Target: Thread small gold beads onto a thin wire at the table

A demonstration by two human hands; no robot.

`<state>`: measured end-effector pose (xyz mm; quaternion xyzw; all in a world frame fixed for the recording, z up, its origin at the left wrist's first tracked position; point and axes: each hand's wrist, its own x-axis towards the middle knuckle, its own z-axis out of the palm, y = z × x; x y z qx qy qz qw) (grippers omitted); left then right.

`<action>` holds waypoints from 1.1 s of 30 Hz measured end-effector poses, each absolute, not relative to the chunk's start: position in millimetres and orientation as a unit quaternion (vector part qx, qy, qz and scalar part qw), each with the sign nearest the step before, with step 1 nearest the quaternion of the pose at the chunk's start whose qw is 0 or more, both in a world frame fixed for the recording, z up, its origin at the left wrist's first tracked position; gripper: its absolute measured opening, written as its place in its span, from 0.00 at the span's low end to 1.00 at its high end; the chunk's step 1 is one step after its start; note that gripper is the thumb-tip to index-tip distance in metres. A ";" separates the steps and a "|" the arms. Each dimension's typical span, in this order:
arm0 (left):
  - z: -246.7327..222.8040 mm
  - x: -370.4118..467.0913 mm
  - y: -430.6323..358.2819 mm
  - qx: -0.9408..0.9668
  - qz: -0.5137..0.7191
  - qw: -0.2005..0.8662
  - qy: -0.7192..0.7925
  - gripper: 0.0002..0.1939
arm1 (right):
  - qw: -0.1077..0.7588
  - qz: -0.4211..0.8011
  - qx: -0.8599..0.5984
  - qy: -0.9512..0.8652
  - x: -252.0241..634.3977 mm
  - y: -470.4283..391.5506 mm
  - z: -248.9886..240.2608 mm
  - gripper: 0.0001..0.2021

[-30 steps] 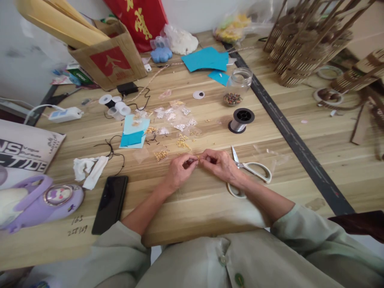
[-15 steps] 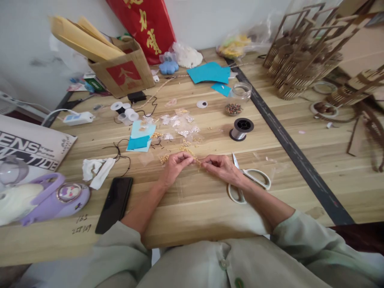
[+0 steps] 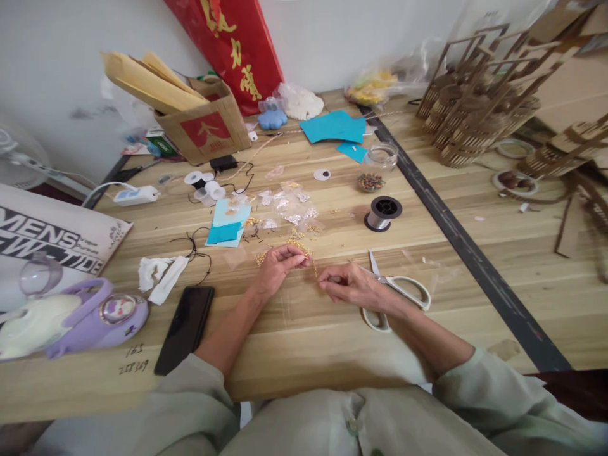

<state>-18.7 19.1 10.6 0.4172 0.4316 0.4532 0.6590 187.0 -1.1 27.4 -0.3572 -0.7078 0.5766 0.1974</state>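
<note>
- While a gold strand (image 3: 315,268) hangs left of the scissors (image 3: 381,278), the left hand (image 3: 280,269) pinches it between its fingers.
- Nearer the scissors, the right hand (image 3: 350,284) bends its fingers narrowly; whether they grip anything, I cannot tell.
- Beyond the scissors stands a spool (image 3: 380,219).

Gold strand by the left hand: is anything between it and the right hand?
Nothing visible stands between the gold strand and the right hand, which is close to its lower end. The scissors lie by the right wrist, off that path.
</note>
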 end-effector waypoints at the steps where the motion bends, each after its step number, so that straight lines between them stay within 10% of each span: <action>1: 11.2 -18.2 18.6 0.416 0.451 0.663 0.428 0.11 | 0.193 0.574 -0.353 -0.713 186.8 -2.1 26.9 0.11; 17: 15.0 -16.8 14.3 0.369 0.403 0.736 0.400 0.12 | 0.242 0.393 -0.435 -0.773 201.9 12.3 24.0 0.13; 33: 9.0 -14.6 9.2 0.419 0.385 0.728 0.383 0.11 | 0.320 0.601 -0.398 -0.614 192.3 17.2 11.3 0.12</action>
